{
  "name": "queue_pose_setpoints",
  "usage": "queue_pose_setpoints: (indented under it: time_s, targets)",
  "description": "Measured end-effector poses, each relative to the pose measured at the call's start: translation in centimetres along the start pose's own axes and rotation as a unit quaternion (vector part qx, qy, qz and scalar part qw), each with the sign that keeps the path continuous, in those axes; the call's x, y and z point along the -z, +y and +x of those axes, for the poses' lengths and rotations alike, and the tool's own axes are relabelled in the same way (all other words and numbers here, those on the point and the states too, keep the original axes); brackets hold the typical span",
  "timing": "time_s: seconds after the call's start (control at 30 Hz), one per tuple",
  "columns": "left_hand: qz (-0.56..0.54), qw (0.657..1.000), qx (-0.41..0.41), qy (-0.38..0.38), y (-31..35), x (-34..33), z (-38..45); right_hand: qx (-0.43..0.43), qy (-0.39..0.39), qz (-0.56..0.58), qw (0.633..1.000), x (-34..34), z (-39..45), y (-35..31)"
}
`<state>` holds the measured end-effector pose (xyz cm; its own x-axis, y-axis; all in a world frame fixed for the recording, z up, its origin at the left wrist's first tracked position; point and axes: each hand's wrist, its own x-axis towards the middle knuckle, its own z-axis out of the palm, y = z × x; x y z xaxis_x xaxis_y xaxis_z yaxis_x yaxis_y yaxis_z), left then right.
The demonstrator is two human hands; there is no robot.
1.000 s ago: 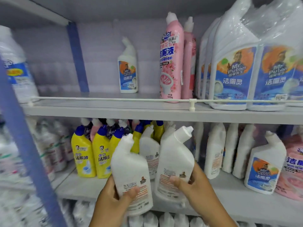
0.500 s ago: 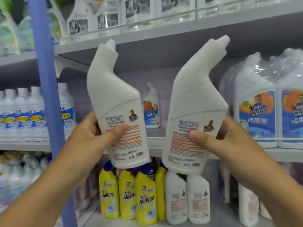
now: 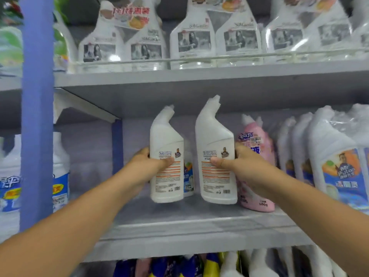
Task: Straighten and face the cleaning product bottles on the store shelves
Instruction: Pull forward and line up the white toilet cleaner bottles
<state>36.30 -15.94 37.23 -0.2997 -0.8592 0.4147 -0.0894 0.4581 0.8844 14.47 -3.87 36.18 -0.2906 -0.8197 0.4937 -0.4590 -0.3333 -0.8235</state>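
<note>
Both arms reach forward and up, nearly parallel; the left hand [image 3: 148, 164] and right hand [image 3: 238, 163] each clamp, thumbs in front, fingers [image 3: 142, 151] wrapped behind.

this is a shop. long grey shelves [image 3: 179, 234] on a blue post [image 3: 37, 116] hold rows of the same cleaning bottles [image 3: 337, 166], many alike side by side, with bright labels facing out, and wrapped twin packs [image 3: 121, 41] up top.
</note>
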Motion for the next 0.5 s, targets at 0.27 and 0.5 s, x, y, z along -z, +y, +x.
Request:
queue_pose_setpoints:
  time_s: [0.27, 0.5]
  targets:
    - [0.019, 0.991, 0.091, -0.094, -3.9, 0.2, 5.4, -0.097, -0.019, -0.002, 0.995, -2.3, 4.3, 2.4]
    - [0.122, 0.964, 0.113, -0.208, -3.4, 2.0, 7.3, -0.187, -0.007, -0.034, 0.982, -3.3, 8.4, 4.6]
